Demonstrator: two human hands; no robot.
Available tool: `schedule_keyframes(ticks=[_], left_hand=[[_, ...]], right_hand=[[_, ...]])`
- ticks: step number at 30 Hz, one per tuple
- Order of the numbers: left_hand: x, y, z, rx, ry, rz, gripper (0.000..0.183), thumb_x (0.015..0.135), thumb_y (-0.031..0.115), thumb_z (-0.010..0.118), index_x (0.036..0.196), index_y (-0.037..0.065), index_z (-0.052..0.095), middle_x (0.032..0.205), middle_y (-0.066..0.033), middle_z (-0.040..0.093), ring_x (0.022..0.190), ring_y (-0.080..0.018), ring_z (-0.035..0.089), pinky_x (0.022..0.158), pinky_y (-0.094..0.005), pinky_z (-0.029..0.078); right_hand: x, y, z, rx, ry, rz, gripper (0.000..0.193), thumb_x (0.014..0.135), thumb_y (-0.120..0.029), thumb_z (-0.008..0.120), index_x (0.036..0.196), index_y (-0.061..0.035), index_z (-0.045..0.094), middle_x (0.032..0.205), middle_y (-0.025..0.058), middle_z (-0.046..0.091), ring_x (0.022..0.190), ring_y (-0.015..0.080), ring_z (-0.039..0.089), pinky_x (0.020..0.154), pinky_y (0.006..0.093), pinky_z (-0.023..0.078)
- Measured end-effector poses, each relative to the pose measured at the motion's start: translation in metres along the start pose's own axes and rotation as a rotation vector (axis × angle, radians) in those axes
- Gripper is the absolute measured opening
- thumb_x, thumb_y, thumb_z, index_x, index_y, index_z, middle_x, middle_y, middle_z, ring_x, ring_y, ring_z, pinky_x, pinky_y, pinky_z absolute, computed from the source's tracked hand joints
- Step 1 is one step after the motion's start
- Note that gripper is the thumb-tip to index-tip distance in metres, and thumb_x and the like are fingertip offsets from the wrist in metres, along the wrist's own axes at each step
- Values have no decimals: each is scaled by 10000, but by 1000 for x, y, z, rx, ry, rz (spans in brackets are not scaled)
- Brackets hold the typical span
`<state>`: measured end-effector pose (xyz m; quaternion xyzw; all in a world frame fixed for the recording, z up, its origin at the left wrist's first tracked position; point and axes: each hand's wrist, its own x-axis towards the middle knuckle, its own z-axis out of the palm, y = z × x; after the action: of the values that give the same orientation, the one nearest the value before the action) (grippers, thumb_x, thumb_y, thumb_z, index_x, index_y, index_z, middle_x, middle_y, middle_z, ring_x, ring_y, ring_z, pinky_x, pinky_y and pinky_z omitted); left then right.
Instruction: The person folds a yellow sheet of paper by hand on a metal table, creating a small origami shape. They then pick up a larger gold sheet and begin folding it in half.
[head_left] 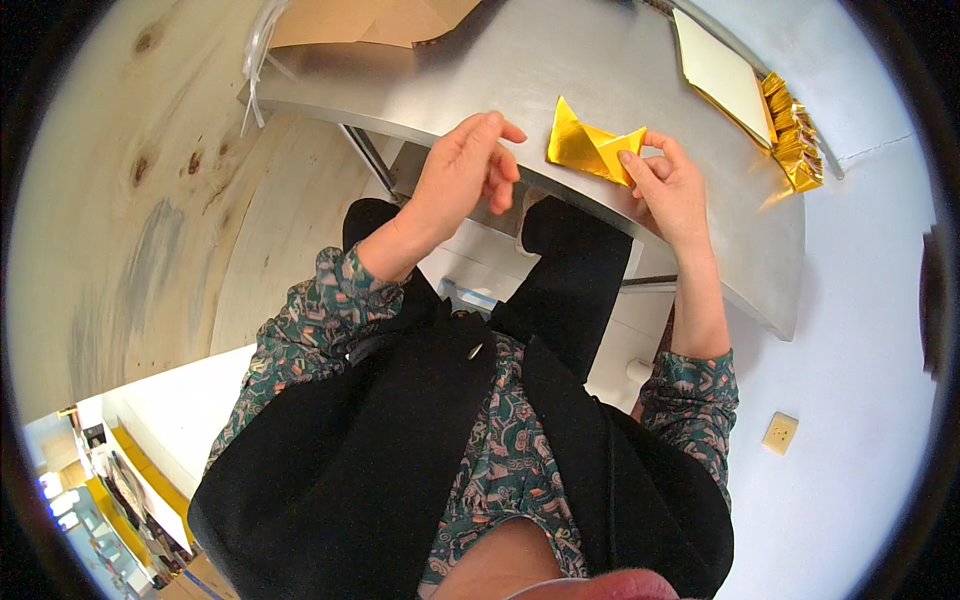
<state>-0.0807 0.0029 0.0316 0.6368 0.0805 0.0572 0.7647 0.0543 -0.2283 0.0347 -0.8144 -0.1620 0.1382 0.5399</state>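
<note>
A shiny gold foil paper (590, 145), folded with a pointed peak at its left end and a slanting crease, is held over the front part of the grey metal table (520, 70). My right hand (672, 190) pinches its right end between thumb and fingers. To the left of the paper, my left hand (465, 170) hovers near the table's front edge. Its fingers are loosely bent and apart, with nothing in them, and it does not touch the paper.
At the table's far right lies a stack of pale sheets (722, 75), beside a row of folded gold foil pieces (795, 135) near the wall. Brown cardboard (365, 22) and white strips (258, 65) lie at the back left. A plywood panel (150, 200) stands left.
</note>
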Motion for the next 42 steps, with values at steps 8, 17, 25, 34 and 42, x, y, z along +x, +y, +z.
schedule_keyframes(ticks=[8, 17, 25, 34, 42], left_hand=[[30, -14, 18, 1146, -187, 843, 367, 977, 211, 641, 1296, 30, 637, 1414, -146, 579, 1352, -356, 511, 1120, -470, 424], [21, -6, 10, 1299, -277, 775, 522, 914, 396, 708, 1301, 53, 631, 1419, -192, 568, 1364, -338, 505, 1118, -478, 402], [19, 6, 13, 1324, -334, 689, 605, 848, 407, 753, 1333, 79, 600, 1430, -162, 562, 1374, -322, 496, 1108, -467, 392], [19, 7, 16, 1364, -380, 665, 601, 861, 455, 748, 1300, 74, 594, 1430, -175, 528, 1397, -330, 447, 1142, -524, 333], [10, 5, 30, 1350, -356, 568, 829, 829, 603, 698, 1460, 98, 509, 1574, -145, 420, 1467, -398, 354, 1183, -612, 237]], right_hand=[[-11, -2, 15, -476, 204, -262, 375, 910, -155, 720, 1249, -30, 621, 1062, 155, 696, 827, 244, 693, 754, 358, 545], [-44, 0, 20, -673, 34, -679, 373, 924, -175, 695, 1279, -69, 649, 1356, 98, 641, 1308, 287, 568, 1151, 488, 373], [-49, -5, 12, -722, -73, -577, 434, 918, -226, 706, 1329, -106, 639, 1402, 62, 625, 1356, 248, 540, 1198, 497, 309], [-47, -9, 7, -685, -135, -520, 407, 925, -231, 695, 1304, -104, 622, 1458, 96, 576, 1400, 281, 496, 1202, 494, 312], [-45, -7, 5, -658, -146, -499, 376, 944, -223, 669, 1285, -89, 586, 1472, 132, 555, 1423, 317, 465, 1212, 494, 318]])
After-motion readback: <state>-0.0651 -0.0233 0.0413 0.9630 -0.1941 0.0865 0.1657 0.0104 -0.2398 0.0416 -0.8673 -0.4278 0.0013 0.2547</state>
